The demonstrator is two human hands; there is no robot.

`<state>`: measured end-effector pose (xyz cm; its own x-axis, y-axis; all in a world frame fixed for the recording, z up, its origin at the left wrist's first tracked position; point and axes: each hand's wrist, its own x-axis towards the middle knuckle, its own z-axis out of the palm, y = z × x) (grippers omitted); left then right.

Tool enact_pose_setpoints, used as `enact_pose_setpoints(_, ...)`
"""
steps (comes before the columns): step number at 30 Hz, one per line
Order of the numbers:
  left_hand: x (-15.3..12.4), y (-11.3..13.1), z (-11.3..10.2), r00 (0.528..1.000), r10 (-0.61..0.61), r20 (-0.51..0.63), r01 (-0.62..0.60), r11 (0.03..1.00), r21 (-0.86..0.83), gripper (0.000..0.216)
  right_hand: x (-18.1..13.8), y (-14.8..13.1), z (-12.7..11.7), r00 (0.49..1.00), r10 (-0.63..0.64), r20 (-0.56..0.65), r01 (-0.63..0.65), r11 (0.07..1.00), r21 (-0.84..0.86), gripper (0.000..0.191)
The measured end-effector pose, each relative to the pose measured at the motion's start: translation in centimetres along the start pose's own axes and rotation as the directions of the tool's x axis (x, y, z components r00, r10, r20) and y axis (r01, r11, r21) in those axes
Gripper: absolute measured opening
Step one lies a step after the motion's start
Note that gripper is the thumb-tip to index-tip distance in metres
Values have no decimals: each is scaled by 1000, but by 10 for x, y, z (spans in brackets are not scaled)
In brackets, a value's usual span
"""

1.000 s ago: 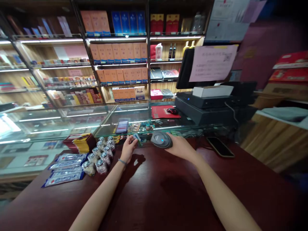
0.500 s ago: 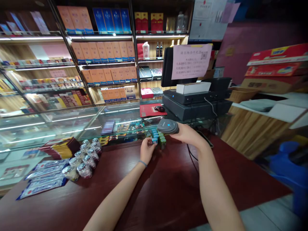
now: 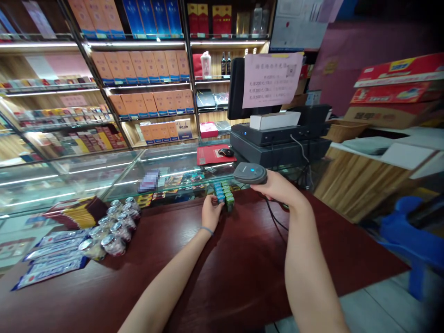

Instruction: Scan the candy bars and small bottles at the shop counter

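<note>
My right hand [image 3: 276, 186] is wrapped round the handle of a dark grey barcode scanner [image 3: 249, 173], whose head points left and shows a blue light. Its cable hangs down to the dark red wooden counter [image 3: 243, 268]. At the far edge of the counter, my left hand [image 3: 211, 213] has its fingers closed about the nearest small blue container [image 3: 219, 198] in a row; the fingertips are partly hidden. Right beside that row stands a row of small green containers [image 3: 229, 200]. The scanner head is up and to the right of both rows, apart from them.
On the left are silver-lidded jars [image 3: 114, 244], long blue-white packets [image 3: 52, 263] and a stack of maroon-yellow packs [image 3: 81, 212]. Beyond the counter lie a glass display case [image 3: 125, 173], a mouse [image 3: 226, 152] and a monitor [image 3: 237, 92]. A blue stool [image 3: 412, 226] stands right.
The scanner in my right hand has moved right, away from above the small containers. My left hand stays by the blue row. The whole view has shifted slightly.
</note>
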<state>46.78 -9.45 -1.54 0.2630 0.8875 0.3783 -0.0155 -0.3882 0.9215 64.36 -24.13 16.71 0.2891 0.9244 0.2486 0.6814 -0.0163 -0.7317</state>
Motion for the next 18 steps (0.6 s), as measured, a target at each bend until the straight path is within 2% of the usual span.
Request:
enact_pose_setpoints(4, 2, -6, 1, 1000, 8, 4, -8, 999, 38, 29, 2, -3, 3, 1000, 4, 15, -4, 1000, -4, 23)
enact_pose_setpoints(10, 2, -13, 5, 993, -109, 40, 110, 993, -46, 31, 3, -7, 8, 999, -16, 32, 17, 1000, -25, 28)
enact_pose_setpoints(13, 0, -12, 4, 989, -133, 57, 135, 990, -37, 33, 2, -13, 10, 1000, -20, 19, 21, 1000, -10, 29)
enact_pose_setpoints(16, -4, -2, -11, 996, -59, 67, 60, 998, -3, 34, 2, -22, 17, 999, -50, -8, 50, 999, 4, 29)
enact_pose_setpoints(18, -7, 10, -31, 998, 11, 56, -11, 1000, -1, 32, 3, -28, 24, 992, -116, -47, 116, 993, -6, 29)
